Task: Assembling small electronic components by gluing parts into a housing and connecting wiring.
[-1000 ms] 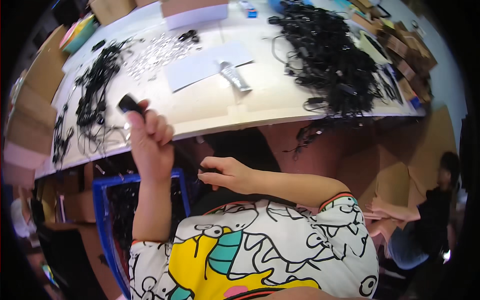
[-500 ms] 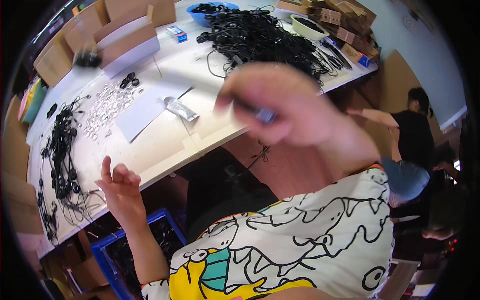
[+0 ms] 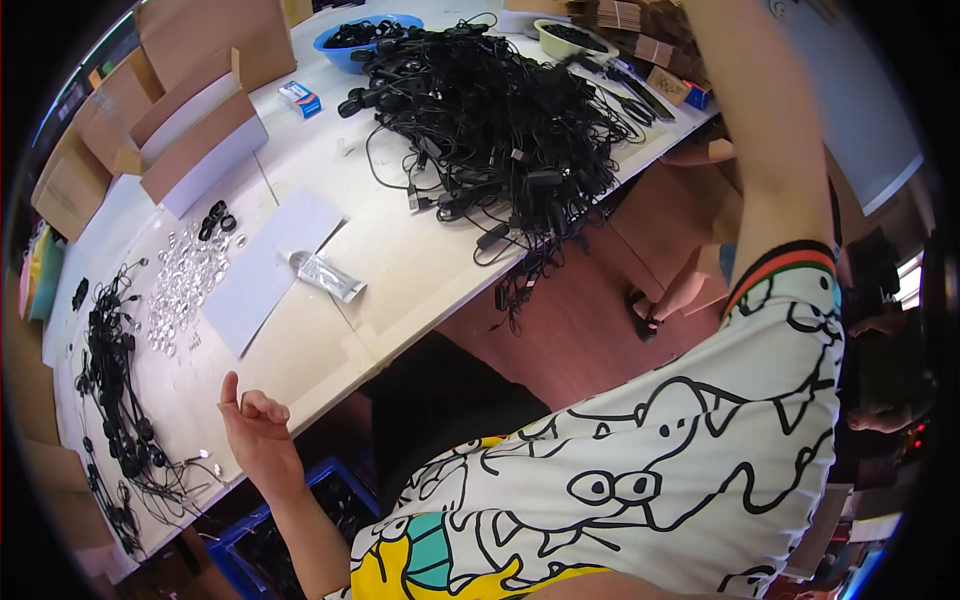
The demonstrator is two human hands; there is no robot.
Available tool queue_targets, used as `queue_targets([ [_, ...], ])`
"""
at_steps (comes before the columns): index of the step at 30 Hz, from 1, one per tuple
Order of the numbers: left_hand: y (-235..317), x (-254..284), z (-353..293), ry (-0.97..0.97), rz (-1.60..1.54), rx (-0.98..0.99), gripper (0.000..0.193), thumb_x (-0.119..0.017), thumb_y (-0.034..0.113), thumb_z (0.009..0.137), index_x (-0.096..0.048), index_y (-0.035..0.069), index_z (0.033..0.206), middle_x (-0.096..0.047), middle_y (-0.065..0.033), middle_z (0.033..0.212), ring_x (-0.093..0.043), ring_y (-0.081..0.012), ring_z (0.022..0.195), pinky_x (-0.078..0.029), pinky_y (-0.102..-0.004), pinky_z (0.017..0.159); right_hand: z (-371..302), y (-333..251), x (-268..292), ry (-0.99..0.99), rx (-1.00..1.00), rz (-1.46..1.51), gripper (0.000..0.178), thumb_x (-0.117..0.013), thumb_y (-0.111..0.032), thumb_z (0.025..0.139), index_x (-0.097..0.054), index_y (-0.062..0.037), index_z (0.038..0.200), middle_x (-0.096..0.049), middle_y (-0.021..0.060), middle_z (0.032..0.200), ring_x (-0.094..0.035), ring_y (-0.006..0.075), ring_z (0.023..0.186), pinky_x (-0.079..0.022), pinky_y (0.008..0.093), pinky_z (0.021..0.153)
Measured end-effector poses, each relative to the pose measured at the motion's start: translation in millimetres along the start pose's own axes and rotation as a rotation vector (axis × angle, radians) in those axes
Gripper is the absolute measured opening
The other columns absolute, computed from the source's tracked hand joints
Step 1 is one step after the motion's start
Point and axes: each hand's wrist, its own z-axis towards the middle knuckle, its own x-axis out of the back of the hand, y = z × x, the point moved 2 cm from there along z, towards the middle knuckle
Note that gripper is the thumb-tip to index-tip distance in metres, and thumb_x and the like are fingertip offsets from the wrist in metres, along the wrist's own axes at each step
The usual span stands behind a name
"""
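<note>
My left hand (image 3: 258, 430) hovers at the table's front edge, index finger raised and the other fingers loosely bent, with nothing in it. My right forearm (image 3: 770, 130) reaches up past the top right of the picture, so the right hand is out of sight. On the table, a silver tube (image 3: 330, 276) lies across a white sheet (image 3: 235, 300). Beside the sheet are many small clear discs (image 3: 175, 290) and several black rings (image 3: 217, 220). Black cables (image 3: 115, 380) lie in a bundle at the left, and a large heap of black cables (image 3: 500, 130) hangs partly over the edge.
Open cardboard boxes (image 3: 205, 150) stand at the back left. Behind the heap are a blue bowl (image 3: 345, 60), a pale bowl (image 3: 575, 50) and scissors (image 3: 632, 105). A blue crate (image 3: 235, 550) sits below the table. Another person's sandalled foot (image 3: 643, 315) shows at the right.
My right hand, earlier over the table gripping a blurred, long, dark-handled thing, has swung up and right out of view. The whole view has shifted; my left hand keeps about the same pose.
</note>
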Motion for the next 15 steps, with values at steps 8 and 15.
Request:
queue_targets([
  [8, 24.8, -13.1, 3.5, 0.046, 0.208, -0.129, 0.043, -0.038, 0.032, 0.092, -0.036, 0.000, 0.120, -0.042, -0.0020, 0.071, -0.040, -0.0083, 0.063, -0.035, -0.0207, 0.057, -70.9, 260.4, 53.8, -0.023, -0.225, -1.146, 0.047, -0.042, -0.045, 0.084, -0.060, -0.0027, 0.095, -0.061, 0.0098, 0.085, -0.058, 0.0213, 0.057, -0.048, 0.0308, 0.055],
  [15, 75.3, -27.7, -5.5, -0.156, 0.495, -0.533, 0.043, -0.041, 0.032, 0.090, -0.042, -0.004, 0.115, -0.050, -0.0045, 0.080, -0.047, -0.0123, 0.069, -0.039, -0.0244, 0.065, -171.3, 184.1, -2.6, -0.030, 0.187, -0.843, 0.053, -0.058, -0.045, 0.074, -0.055, -0.0028, 0.105, -0.060, 0.0222, 0.088, -0.057, 0.0246, 0.090, -0.040, 0.0351, 0.083],
])
